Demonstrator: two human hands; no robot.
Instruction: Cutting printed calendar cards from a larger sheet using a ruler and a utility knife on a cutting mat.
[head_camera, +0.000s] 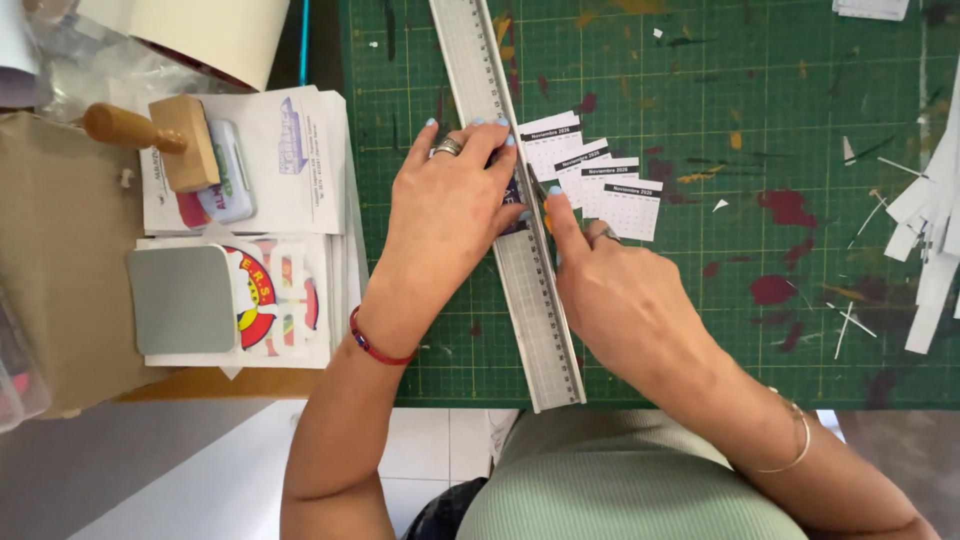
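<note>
We count two hands at work on the green cutting mat, which covers the surface and is blotched with dark red paint stains; one long metal ruler lies across it, running from the top edge down toward us at a slight slant. Our left hand presses flat on the ruler, fingers spread a little apart and laid over its edge, holding nothing; it wears one ring and, at the wrist, one red bracelet. Our right hand sits just right of the ruler, its fingers curled together; the forefinger points along the ruler's edge, and we cannot tell for sure whether a blade is gripped beneath it, though a speck of orange shows there.

Touching the ruler's right edge lie four small calendar cards, white with a black header band and a faint grid of days, fanned one over the next in a stepped row slanting down to the right. At the far right we see a loose heap of white paper strips, with a few thin slivers scattered near.

Left of the mat, one wooden-handled stamp rests on a stack of printed sheets; below it one grey rounded square pad lies on a second stack.
</note>
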